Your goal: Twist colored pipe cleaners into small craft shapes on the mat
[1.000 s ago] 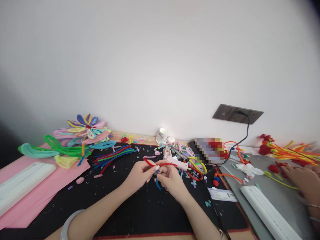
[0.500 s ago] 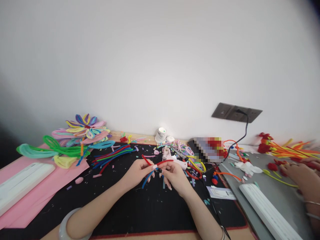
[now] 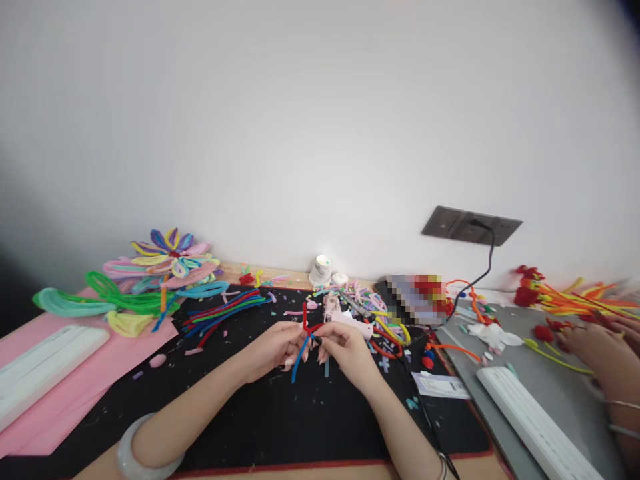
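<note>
Over the middle of the black mat (image 3: 240, 420), my left hand (image 3: 274, 348) and my right hand (image 3: 349, 345) meet at their fingertips. Between them a red pipe cleaner (image 3: 305, 315) and a blue pipe cleaner (image 3: 299, 363) cross. One red end points up, and the blue one hangs down toward me. My left fingers are closed at the crossing, while my right thumb and forefinger pinch close by on its right side. A small dark spot shows at the right fingertips; I cannot tell what it is. The crossing itself is partly hidden by fingers.
Loose pipe cleaners (image 3: 225, 313) lie left, beside a pipe-cleaner flower (image 3: 173, 257) and pink paper (image 3: 65, 413). Behind my hands are a paper cup (image 3: 321, 270), a pale pink tool (image 3: 350, 322) and colourful scraps. At right, another person's hand (image 3: 590, 343) works near a white bar (image 3: 540, 420).
The red end has swung from leaning left to upright, and the blue end hangs steeper. My left hand has shifted slightly left and its fingers have changed position.
</note>
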A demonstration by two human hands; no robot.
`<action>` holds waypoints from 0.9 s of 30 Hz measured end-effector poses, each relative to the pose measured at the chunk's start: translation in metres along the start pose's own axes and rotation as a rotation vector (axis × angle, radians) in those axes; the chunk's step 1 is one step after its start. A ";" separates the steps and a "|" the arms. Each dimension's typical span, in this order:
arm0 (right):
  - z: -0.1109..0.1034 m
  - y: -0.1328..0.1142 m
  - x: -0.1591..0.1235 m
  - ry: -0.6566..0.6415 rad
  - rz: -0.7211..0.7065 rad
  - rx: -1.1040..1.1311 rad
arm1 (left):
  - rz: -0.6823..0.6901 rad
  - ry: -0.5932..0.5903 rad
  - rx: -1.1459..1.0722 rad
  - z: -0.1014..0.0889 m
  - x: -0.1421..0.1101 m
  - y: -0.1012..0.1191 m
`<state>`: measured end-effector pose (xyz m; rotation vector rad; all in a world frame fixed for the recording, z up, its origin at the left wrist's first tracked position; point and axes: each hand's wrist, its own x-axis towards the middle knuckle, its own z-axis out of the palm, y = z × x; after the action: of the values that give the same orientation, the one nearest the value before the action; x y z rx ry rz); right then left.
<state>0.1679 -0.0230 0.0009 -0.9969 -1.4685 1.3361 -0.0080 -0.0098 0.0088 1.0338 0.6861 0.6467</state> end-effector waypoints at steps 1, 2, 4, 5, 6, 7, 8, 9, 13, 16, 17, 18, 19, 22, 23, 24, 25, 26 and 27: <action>0.000 0.000 0.000 0.000 -0.013 -0.026 | -0.002 0.007 -0.006 0.000 0.000 -0.001; 0.001 0.000 -0.001 -0.002 -0.029 -0.050 | -0.006 0.016 -0.007 0.000 0.001 -0.002; 0.002 0.001 -0.002 -0.007 -0.070 -0.101 | -0.019 0.032 -0.001 0.000 0.001 -0.002; 0.002 0.001 -0.002 -0.009 -0.092 -0.124 | -0.029 0.035 0.002 0.000 0.001 -0.002; 0.002 0.002 -0.003 -0.012 -0.113 -0.148 | -0.040 0.034 0.002 0.000 0.000 -0.001; 0.001 0.002 -0.003 -0.016 -0.132 -0.173 | -0.055 0.031 0.000 0.000 0.000 -0.001; 0.001 0.002 -0.003 -0.018 -0.149 -0.200 | -0.070 0.028 -0.004 0.000 -0.001 0.000; 0.001 0.002 -0.003 -0.022 -0.165 -0.229 | -0.084 0.026 -0.007 0.000 -0.001 0.000; 0.001 -0.004 -0.005 -0.026 -0.237 -0.377 | -0.098 0.015 0.012 -0.002 -0.004 0.001; 0.002 -0.009 -0.005 -0.010 -0.281 -0.466 | -0.072 0.024 0.079 -0.002 -0.003 0.001; 0.002 -0.010 -0.005 -0.001 -0.270 -0.465 | -0.055 0.033 0.113 -0.002 -0.003 0.001; 0.003 -0.010 -0.005 0.009 -0.238 -0.442 | -0.032 0.045 0.153 -0.002 -0.002 0.001; 0.003 -0.010 -0.005 0.018 -0.187 -0.398 | -0.003 0.056 0.196 -0.002 -0.001 0.000; 0.003 -0.008 -0.004 0.014 -0.020 -0.180 | 0.099 0.058 0.335 -0.002 0.000 0.000; 0.003 -0.008 -0.004 -0.003 0.025 -0.105 | 0.126 0.044 0.378 -0.001 -0.001 0.000; 0.002 -0.008 -0.004 -0.025 0.065 -0.037 | 0.144 0.025 0.419 -0.001 -0.002 0.000; 0.002 -0.009 -0.003 -0.046 0.102 0.019 | 0.153 0.006 0.454 -0.001 -0.002 0.001; 0.001 -0.010 -0.003 -0.065 0.137 0.060 | 0.155 -0.009 0.480 0.000 -0.003 0.001; 0.000 -0.010 -0.003 -0.086 0.165 0.085 | 0.151 -0.021 0.501 0.001 -0.004 0.001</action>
<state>0.1686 -0.0273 0.0108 -1.0344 -1.4048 1.5634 -0.0100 -0.0132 0.0105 1.5646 0.7766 0.6061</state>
